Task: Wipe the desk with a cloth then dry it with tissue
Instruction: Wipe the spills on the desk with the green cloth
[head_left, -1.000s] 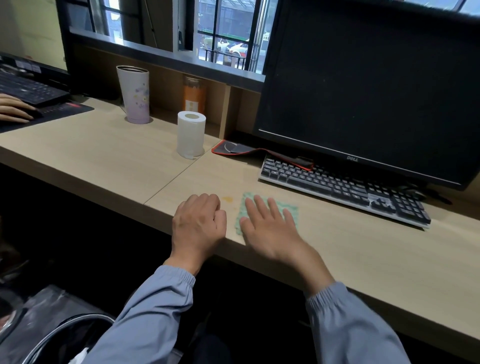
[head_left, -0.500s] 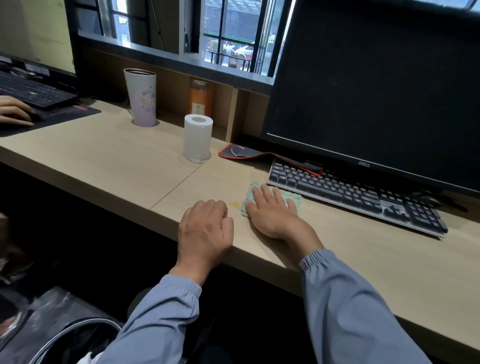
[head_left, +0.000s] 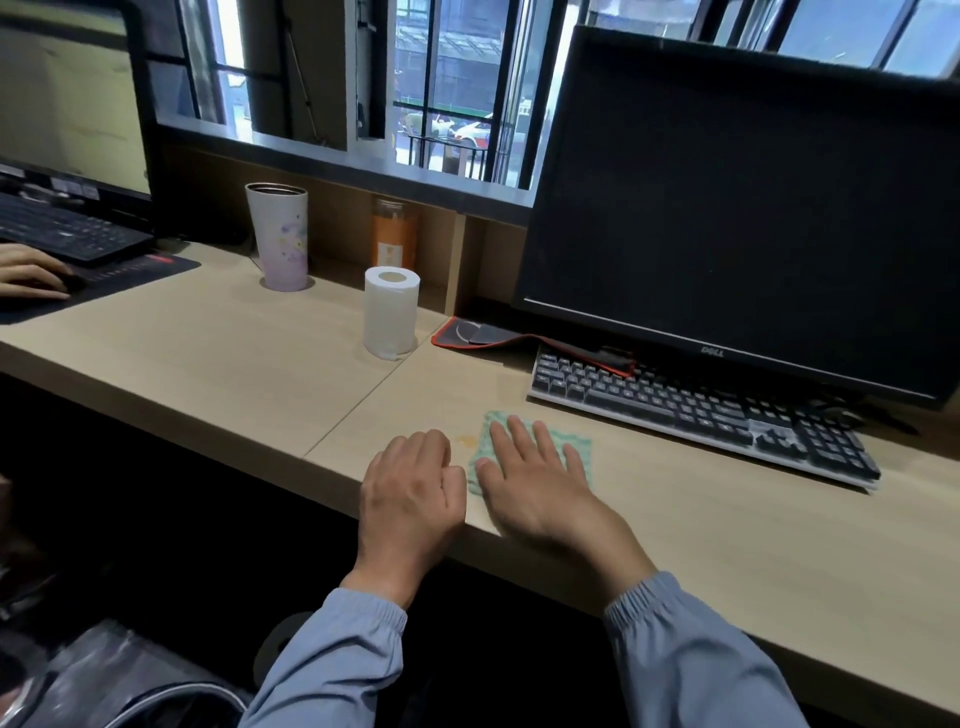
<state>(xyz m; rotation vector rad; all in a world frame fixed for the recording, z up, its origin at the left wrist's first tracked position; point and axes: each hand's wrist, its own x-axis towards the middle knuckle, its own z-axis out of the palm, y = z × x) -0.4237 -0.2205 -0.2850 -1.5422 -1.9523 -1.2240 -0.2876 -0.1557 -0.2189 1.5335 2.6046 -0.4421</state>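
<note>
A light green cloth (head_left: 574, 448) lies flat on the wooden desk (head_left: 218, 358) near its front edge. My right hand (head_left: 535, 486) presses on the cloth with straight, spread fingers and covers most of it. My left hand (head_left: 413, 488) rests just left of the cloth with its fingers curled under, holding nothing. A small yellowish stain (head_left: 466, 441) shows on the desk between the two hands. A white tissue roll (head_left: 390, 310) stands upright farther back on the desk.
A black keyboard (head_left: 701, 410) and a dark monitor (head_left: 737, 208) sit right of the cloth, over a red-edged mouse pad (head_left: 483, 332). A tall pale cup (head_left: 278, 236) and an orange bottle (head_left: 395, 234) stand at the back. Another person's hand (head_left: 31, 273) rests far left.
My right hand has slid the cloth back toward the desk's front edge, after pushing it toward the keyboard half a second ago. My left hand has stayed in place.
</note>
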